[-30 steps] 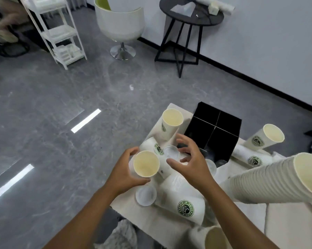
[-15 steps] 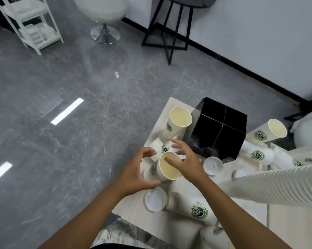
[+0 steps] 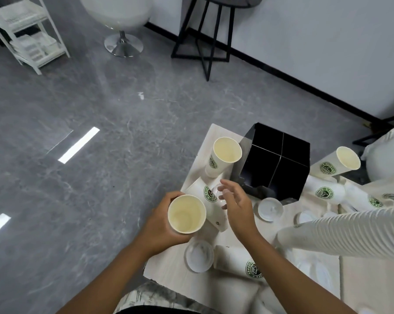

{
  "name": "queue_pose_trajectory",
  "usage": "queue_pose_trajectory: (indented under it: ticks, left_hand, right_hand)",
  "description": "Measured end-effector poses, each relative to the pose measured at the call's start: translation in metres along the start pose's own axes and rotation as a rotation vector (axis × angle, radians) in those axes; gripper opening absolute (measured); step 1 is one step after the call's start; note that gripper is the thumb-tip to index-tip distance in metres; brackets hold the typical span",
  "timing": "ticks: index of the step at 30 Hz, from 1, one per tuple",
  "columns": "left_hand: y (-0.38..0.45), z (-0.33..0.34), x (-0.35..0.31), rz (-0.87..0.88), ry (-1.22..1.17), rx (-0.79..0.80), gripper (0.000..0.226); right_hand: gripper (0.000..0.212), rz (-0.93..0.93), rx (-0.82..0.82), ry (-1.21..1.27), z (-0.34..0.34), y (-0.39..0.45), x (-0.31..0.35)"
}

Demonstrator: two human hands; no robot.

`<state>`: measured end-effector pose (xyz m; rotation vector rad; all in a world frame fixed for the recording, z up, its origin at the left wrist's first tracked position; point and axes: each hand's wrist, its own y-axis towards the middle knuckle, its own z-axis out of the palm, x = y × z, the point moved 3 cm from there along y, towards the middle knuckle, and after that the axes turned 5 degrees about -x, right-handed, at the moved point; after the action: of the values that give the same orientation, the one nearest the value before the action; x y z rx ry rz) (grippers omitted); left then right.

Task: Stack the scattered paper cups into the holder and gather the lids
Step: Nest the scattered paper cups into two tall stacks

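Head camera, what filled most of the tabletop [image 3: 168, 266]?

— A long sleeve of nested cups [image 3: 341, 230] lay on its side along the right edge, its ribbed rims running off frame. Behind it, near the far edge, sat the black holder [image 3: 280, 164], divided into four compartments, all dark inside.

— And the loose cups?

— One upright cup [image 3: 223, 156] stood at the far left corner, touching the holder's left side. A tilted cup [image 3: 337, 164] leaned just right of the holder. A fallen cup [image 3: 239, 261] lay near the front edge, logo facing up, and another fallen one [image 3: 325, 192] lay beside the holder's right corner.

— What were the hands doing?

— The left hand [image 3: 162, 227] was wrapped around a held cup [image 3: 187, 214], mouth up, over the table's left edge. The right hand [image 3: 236, 200] hovered just beside it with fingers loosely spread, gripping nothing, above a cup on its side [image 3: 202, 191].

— Lids?

— One lid [image 3: 199, 256] lay flat near the front left, just below the left hand. A second lid [image 3: 270, 209] sat in front of the holder, right of the right hand.
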<state>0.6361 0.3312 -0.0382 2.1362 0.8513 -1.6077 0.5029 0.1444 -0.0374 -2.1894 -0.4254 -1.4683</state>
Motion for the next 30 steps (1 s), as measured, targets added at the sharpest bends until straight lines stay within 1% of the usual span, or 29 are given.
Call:
queue_pose_trajectory:
  ticks: [1,2,6,8,10,15,17,20,25,28,30]
  left_hand:
    - [0.000,-0.006,0.001,0.001,0.000,-0.016,0.089]
    - [0.000,-0.011,0.002,0.003,0.004,-0.029,0.090]
    - [-0.001,-0.025,0.004,0.004,0.019,-0.068,0.093]
    - [-0.001,-0.028,0.005,-0.003,0.014,-0.081,0.095]
    - [0.000,-0.031,0.006,-0.007,0.006,-0.085,0.096]
    - [-0.001,-0.037,0.009,-0.021,-0.003,-0.112,0.097]
    - [-0.001,-0.040,0.010,-0.029,-0.005,-0.126,0.097]
    - [-0.001,-0.047,0.012,-0.036,-0.006,-0.158,0.097]
    - [0.006,-0.054,0.007,-0.028,-0.029,-0.190,0.099]
    - [0.013,-0.052,0.002,-0.031,-0.042,-0.164,0.100]
    - [0.017,-0.047,-0.004,-0.023,-0.042,-0.139,0.100]
  right_hand:
    - [0.027,-0.019,0.001,-0.072,0.001,0.003,-0.004]
    - [0.033,-0.037,0.025,-0.148,0.004,0.006,-0.008]
    - [0.069,-0.111,0.150,-0.465,0.023,0.015,-0.031]
    - [0.079,-0.101,0.196,-0.605,0.030,0.017,-0.037]
    - [0.083,-0.106,0.225,-0.678,0.036,0.019,-0.042]
    - [0.096,-0.152,0.308,-0.748,0.042,0.021,-0.053]
    - [0.100,-0.158,0.322,-0.716,0.041,0.020,-0.049]
    - [0.104,-0.160,0.303,-0.593,0.034,0.018,-0.030]
    - [0.110,-0.187,0.204,-0.315,0.012,0.002,0.027]
    - [0.114,-0.185,0.142,-0.153,-0.011,-0.014,0.063]
    - [0.116,-0.223,0.093,-0.070,-0.027,-0.024,0.089]
